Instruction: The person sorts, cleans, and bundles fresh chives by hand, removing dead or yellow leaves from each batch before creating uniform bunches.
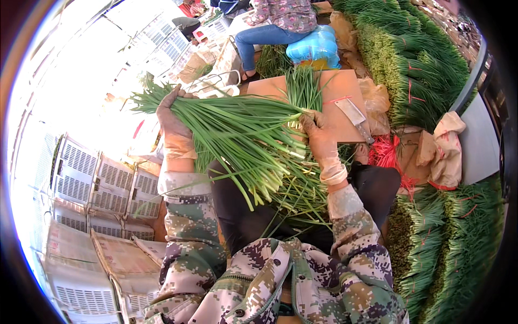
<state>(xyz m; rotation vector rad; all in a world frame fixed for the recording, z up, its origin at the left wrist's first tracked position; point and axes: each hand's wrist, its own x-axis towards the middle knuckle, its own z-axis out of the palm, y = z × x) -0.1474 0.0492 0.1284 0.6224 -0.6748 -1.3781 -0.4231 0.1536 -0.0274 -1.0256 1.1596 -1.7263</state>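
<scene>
The left hand is curled around the leafy end of a bunch of long green stalks, which slants across in front of the body, above the lap, its pale cut ends fanning down toward the right. The right hand is nearly closed, its thumb and fingers pinching a few of the pale ends at the bunch's upper right. Under the bunch, more loose stalks lie between the dark-trousered knees. Just beyond, a brown board bears another bundle and, right of it, a cleaver lying flat. Red string is heaped near the cleaver's handle. Tied green bundles are piled along the right, and pale plastic crates stand at the left. Another person sits on a blue cushion past the board.
</scene>
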